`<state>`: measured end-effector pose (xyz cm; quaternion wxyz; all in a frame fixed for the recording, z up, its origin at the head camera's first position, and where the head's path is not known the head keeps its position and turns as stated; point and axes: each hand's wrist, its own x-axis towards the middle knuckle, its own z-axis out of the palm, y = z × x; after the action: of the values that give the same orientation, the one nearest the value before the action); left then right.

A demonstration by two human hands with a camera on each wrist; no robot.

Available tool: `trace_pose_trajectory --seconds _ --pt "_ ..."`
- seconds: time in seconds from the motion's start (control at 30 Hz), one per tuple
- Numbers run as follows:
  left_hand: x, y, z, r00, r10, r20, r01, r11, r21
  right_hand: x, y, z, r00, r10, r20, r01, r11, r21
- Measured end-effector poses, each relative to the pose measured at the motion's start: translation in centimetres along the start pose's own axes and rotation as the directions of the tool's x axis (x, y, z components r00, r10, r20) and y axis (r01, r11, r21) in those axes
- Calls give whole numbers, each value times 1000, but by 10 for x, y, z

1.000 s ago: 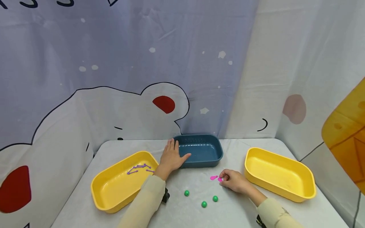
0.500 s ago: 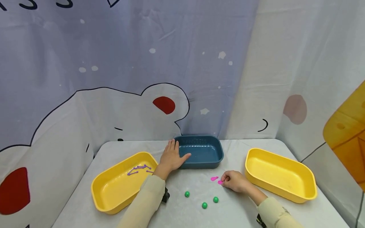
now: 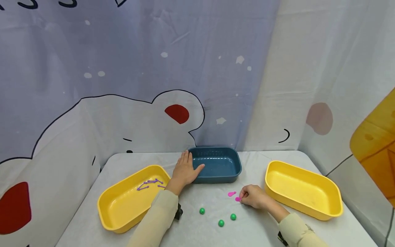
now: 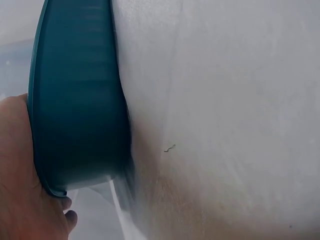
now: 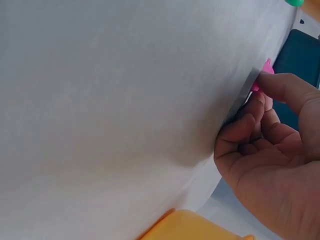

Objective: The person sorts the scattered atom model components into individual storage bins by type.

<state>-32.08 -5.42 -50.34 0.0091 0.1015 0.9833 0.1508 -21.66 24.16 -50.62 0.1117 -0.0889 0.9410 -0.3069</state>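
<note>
My left hand [image 3: 184, 169] rests on the left end of a dark blue bin [image 3: 216, 179], fingers straight along its rim and thumb spread over the inside. In the left wrist view, the hand [image 4: 22, 170] lies against the rim of this bin [image 4: 80, 100]. My right hand [image 3: 253, 196] pinches a small pink piece [image 3: 237, 199] low over the table, between thumb and index finger. Its fingertips hide part of the piece [image 5: 267, 67] in the right wrist view. Just left of it lies a second pink piece [image 3: 231, 193], narrow at one end.
Several thin purple sticks with knobbed ends [image 3: 143, 188] lie in the left yellow bin [image 3: 114, 209]. Another yellow bin [image 3: 303, 190] stands at the right. Three green beads lie on the white tablecloth [image 3: 191, 230], one bead [image 3: 202, 211] left of the others. A printed curtain [image 3: 228, 85] hangs behind.
My right fingertips have shifted slightly right at the pink piece, leaving more of it visible. The left hand stays on the blue bin.
</note>
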Motion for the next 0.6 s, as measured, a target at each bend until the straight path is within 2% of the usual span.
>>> trace_pose_trajectory --seconds 0.37,0.6 --pt "-6 5 -4 1000 -9 15 9 1000 16 0 2 -6 993 -107 41 108 994 -5" --pt "-7 5 -2 1000 -7 1 7 1000 4 6 -2 -19 987 -163 12 163 986 -22"
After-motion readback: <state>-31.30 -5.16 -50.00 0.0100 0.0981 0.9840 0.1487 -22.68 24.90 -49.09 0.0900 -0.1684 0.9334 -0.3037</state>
